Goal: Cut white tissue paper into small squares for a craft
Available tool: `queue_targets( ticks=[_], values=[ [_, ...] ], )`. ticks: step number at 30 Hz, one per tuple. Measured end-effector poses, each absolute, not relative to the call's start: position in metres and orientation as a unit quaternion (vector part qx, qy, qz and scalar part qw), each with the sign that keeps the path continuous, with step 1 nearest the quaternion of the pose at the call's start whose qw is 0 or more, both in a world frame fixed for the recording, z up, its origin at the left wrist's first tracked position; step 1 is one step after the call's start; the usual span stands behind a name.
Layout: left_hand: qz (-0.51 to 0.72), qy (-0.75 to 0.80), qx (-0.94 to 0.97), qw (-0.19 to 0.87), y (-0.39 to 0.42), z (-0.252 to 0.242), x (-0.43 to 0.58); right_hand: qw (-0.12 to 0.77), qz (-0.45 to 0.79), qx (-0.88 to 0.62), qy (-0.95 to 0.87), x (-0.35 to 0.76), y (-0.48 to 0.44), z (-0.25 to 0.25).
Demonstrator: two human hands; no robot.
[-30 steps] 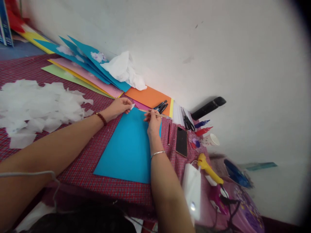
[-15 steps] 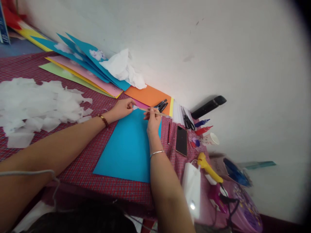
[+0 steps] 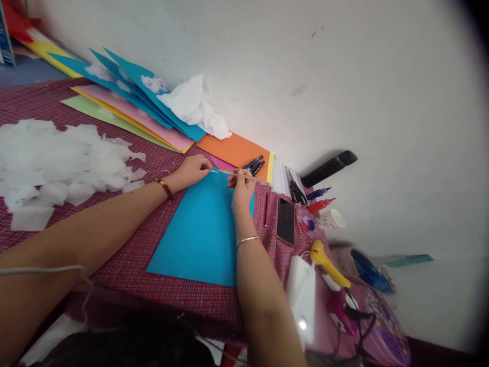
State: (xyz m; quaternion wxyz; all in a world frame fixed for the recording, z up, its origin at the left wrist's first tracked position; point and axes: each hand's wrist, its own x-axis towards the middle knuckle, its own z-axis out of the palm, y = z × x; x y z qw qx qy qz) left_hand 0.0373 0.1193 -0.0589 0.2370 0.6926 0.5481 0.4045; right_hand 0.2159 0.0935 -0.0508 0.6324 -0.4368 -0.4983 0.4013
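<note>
Over the far edge of a blue sheet of card, both hands work close together. My left hand is closed in a pinch on a small white tissue paper piece, of which only a sliver shows. My right hand is closed round a thin wooden stick, and its wrist lies over the card's right edge. The stick's tip points left, close to the tissue; whether they touch I cannot tell. To the left, many loose white tissue squares lie in a heap on the checked tablecloth.
Blue folded cards lean by the wall, with crumpled white tissue on them. Right of the card are a red pencil, a phone, scissors, a paper cup, a yellow glue gun and a white power strip.
The white tissue piece at my left fingertips shows less now, as a narrow sliver instead of a wider flap. Both hands have stayed almost in place.
</note>
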Motion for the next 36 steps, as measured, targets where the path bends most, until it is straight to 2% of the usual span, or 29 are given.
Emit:
queue_targets(
  ticks=[12,21,26,33,36],
  values=[
    [0.436,0.524,0.681,0.267,0.1169,-0.0605,0.0392,0.627,0.390,-0.437,-0.515,0.2157,0.0940,-0.0523],
    [0.429,0.517,0.696,0.252,0.1149,-0.0597,0.0393,0.632,0.388,-0.424,-0.519,0.2158,0.0944,-0.0535],
    [0.451,0.507,0.704,0.209,0.1130,-0.0561,0.0388,0.630,0.393,-0.426,-0.517,0.2152,0.0947,-0.0541],
    [0.494,0.485,0.651,0.310,0.1124,-0.0614,0.0457,0.641,0.382,-0.429,-0.509,0.2166,0.0949,-0.0529],
    [0.519,0.485,0.632,0.310,0.1140,-0.0638,0.0474,0.651,0.374,-0.432,-0.500,0.2174,0.0960,-0.0534]
  ],
)
